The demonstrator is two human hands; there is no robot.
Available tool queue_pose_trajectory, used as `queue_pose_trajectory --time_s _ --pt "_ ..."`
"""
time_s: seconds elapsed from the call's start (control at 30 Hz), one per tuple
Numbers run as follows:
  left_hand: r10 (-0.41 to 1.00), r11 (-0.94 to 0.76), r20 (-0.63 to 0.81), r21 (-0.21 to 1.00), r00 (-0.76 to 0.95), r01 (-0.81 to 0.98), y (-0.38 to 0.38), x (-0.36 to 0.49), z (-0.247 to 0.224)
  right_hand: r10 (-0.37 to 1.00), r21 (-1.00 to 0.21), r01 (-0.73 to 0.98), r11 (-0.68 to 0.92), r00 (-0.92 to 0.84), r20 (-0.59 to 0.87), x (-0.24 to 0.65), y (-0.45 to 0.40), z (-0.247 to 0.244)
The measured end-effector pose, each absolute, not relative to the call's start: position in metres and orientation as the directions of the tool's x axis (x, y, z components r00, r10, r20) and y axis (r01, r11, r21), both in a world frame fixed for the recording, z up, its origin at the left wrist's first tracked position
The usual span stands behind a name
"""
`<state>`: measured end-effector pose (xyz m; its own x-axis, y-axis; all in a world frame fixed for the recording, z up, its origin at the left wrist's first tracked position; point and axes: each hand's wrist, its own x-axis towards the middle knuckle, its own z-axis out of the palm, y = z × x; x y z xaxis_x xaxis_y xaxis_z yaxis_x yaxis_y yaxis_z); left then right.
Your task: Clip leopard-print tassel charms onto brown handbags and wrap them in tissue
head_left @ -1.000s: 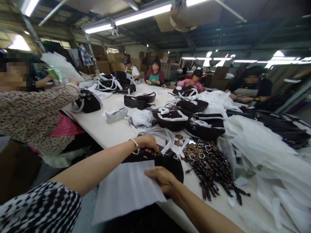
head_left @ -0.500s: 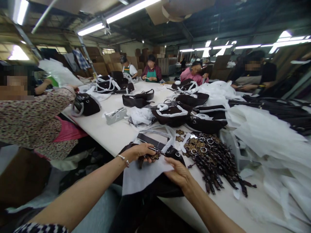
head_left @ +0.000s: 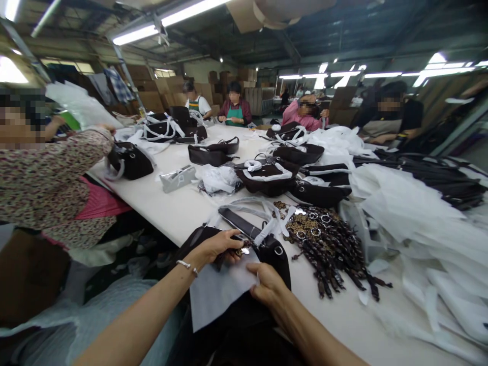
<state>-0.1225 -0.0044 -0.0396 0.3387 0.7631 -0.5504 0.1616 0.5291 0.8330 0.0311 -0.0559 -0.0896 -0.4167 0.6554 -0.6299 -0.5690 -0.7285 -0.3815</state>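
Observation:
In front of me at the table's edge lies a dark brown handbag point(head_left: 280, 259) with its handles wrapped in white. My left hand point(head_left: 219, 247) is closed round a bag charm point(head_left: 239, 251) with gold-patterned and dark parts, over the front of the bag. A white packing sheet point(head_left: 217, 290) hangs below it across the bag. My right hand point(head_left: 269, 284) pinches the right edge of this sheet between thumb and fingers. To the right lies a pile of similar charms point(head_left: 324, 239) with silver rings and dark tassels.
Several dark handbags point(head_left: 269, 175) stand farther back on the white table point(head_left: 168, 206). White packing sheets point(head_left: 412, 213) are heaped at the right. A grey stand point(head_left: 177, 178) is at the left middle. A co-worker in a flowered sleeve point(head_left: 76, 168) is on the left; others sit opposite.
My right hand has moved slightly left and closed on the sheet's edge. The sheet hangs lower, and more of the bag's right side shows. My left hand still holds the charm.

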Motion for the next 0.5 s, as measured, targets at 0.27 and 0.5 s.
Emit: queue_pose_trajectory --time_s 0.27,0.5 --pt "0.766 0.493 -0.540 0.842 0.350 0.219 -0.016 -0.118 -0.039 0.570 -0.348 -0.462 -0.816 -0.540 -0.619 0.048 -0.031 -0.086" --pt "0.846 0.386 -0.465 0.872 0.262 0.302 -0.030 -0.105 -0.051 0.644 -0.228 -0.623 -0.748 -0.600 -0.475 0.059 -0.042 -0.078"
